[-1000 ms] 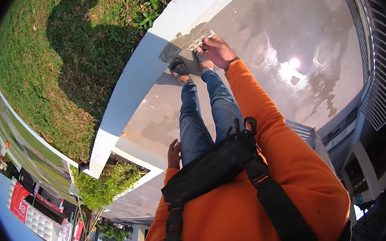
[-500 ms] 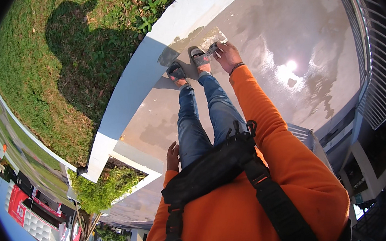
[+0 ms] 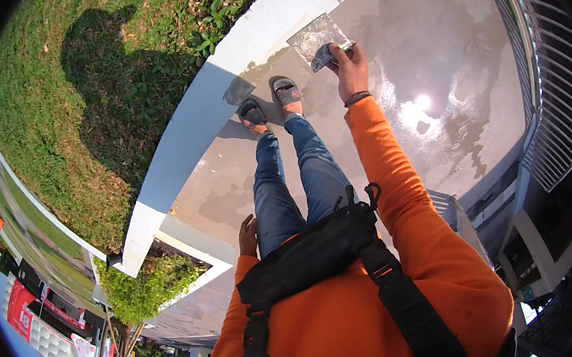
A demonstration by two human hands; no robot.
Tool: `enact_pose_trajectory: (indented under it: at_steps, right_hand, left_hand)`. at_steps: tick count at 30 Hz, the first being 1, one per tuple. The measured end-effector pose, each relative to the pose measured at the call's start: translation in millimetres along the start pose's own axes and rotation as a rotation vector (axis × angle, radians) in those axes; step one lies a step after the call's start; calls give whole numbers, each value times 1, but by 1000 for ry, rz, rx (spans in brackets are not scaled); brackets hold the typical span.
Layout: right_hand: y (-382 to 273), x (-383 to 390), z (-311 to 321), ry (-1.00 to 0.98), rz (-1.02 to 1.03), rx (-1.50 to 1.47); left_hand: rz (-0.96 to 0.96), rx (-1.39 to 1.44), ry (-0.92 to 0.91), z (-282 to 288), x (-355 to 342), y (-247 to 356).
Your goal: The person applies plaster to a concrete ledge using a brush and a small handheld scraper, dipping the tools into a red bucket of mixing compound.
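Observation:
My right hand [image 3: 353,69] is stretched out ahead, its thumb and fingers closed on a dark grey, mottled piece [image 3: 322,58] with an irregular outline; its kind is unclear. Right behind that piece shows a pale, speckled square [image 3: 319,36]. I cannot tell whether this is a sheet in the same grip or part of the ground. My left hand [image 3: 248,235] hangs low beside my left thigh with its fingers loosely extended, and nothing shows in it. Both feet, in dark sandals [image 3: 285,92], stand on the paving near the white kerb.
A white kerb [image 3: 189,114] curves along the left, with grass [image 3: 27,78] and leafy plants beyond it. A planter with a green shrub [image 3: 145,282] stands at the lower left. Damp grey paving [image 3: 411,25] reflects the sun. Metal railings [image 3: 556,87] run along the right.
My right hand has moved forward and slightly right, away from my feet, with the dark grey piece in it. The speckled square shows more fully. My left hand stays low by my thigh.

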State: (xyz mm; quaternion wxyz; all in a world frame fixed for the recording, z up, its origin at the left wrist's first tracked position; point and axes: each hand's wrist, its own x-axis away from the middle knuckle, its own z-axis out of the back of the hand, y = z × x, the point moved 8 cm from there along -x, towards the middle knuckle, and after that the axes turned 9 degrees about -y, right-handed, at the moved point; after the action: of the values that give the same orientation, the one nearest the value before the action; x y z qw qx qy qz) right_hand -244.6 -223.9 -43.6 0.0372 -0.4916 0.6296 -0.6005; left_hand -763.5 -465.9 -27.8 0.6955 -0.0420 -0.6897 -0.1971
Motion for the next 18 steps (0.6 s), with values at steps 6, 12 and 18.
enact_pose_trajectory:
  at_steps: [6, 12, 18]
  right_hand:
    - [-18, 7, 15, 132, 107, 270]
    - [-63, 31, 9, 100, 252, 484]
    - [-55, 32, 0, 74, 235, 383]
  left_hand:
    - [-40, -34, 18, -1, -2, -5]
    - [-61, -46, 88, -2, -1, -6]
    - [-67, -47, 152, -9, 0, -3]
